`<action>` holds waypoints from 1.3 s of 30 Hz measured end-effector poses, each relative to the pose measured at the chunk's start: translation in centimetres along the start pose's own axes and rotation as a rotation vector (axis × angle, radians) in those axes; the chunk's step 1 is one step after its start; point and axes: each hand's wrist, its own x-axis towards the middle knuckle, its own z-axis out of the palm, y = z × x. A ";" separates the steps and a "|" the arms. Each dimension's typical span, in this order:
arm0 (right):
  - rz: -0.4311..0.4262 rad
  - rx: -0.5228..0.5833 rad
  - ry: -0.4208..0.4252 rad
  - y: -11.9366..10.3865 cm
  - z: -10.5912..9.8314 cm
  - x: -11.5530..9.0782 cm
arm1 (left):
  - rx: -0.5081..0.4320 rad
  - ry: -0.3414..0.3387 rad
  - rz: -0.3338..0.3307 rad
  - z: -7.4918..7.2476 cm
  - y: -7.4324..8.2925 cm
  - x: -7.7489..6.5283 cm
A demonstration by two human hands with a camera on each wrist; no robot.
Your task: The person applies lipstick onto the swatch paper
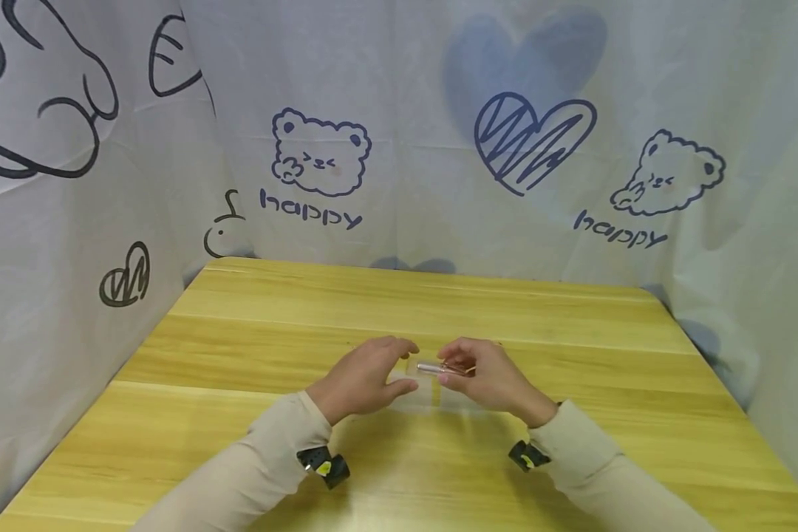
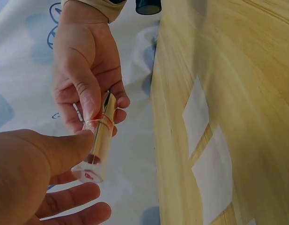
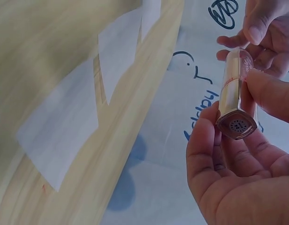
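Note:
A lipstick tube with a clear cap and a shiny gold-toned base is held above the table. My right hand grips it by the base, thumb on one side and curled fingers on the other. In the right wrist view the tube's round-marked bottom end faces the camera. Beside the capped end is my left hand, its thumb and fingers spread apart. The left wrist view has the left thumb overlapping the clear cap; whether it touches cannot be told.
White paper pieces lie in a row on the wood-grain table, below the hands. White curtains with drawn bears and hearts enclose the back and sides. A dark strap device sits on the left wrist, another on the right.

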 end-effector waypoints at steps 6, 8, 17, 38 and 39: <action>-0.015 0.007 -0.005 -0.3 0.5 0.1 | 0.004 -0.004 0.020 0.2 0.1 0.1; -0.015 0.010 -0.009 -0.4 0.6 0.1 | 0.013 -0.003 0.030 0.3 0.0 0.2; 0.009 0.018 -0.020 -0.7 0.8 0.2 | 0.014 -0.016 0.039 0.6 0.0 0.4; -0.001 -0.003 -0.029 -0.3 0.5 -0.1 | 0.027 -0.034 0.023 0.6 0.2 0.5; -0.002 -0.005 -0.029 -0.3 0.5 -0.1 | 0.029 -0.033 0.023 0.5 0.2 0.5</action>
